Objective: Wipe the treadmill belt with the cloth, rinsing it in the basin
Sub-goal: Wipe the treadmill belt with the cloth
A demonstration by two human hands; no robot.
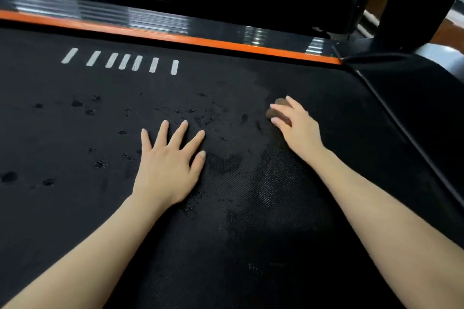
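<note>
Brown cloth [279, 107] gripped by right hand [297, 126] on wet belt [75, 138]; left hand [165, 165] fingers [184, 130] splayed.

black belt [75, 208] with white dashes [124, 61], orange edge strip [200, 41], brown cloth [278, 108].

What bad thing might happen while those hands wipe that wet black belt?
The left hand leans flat on the treadmill belt, wet nearby; it might slip. The right hand covers most of the small brown cloth, so fingertips may scrape the belt. Droplets farther left could get missed.
</note>
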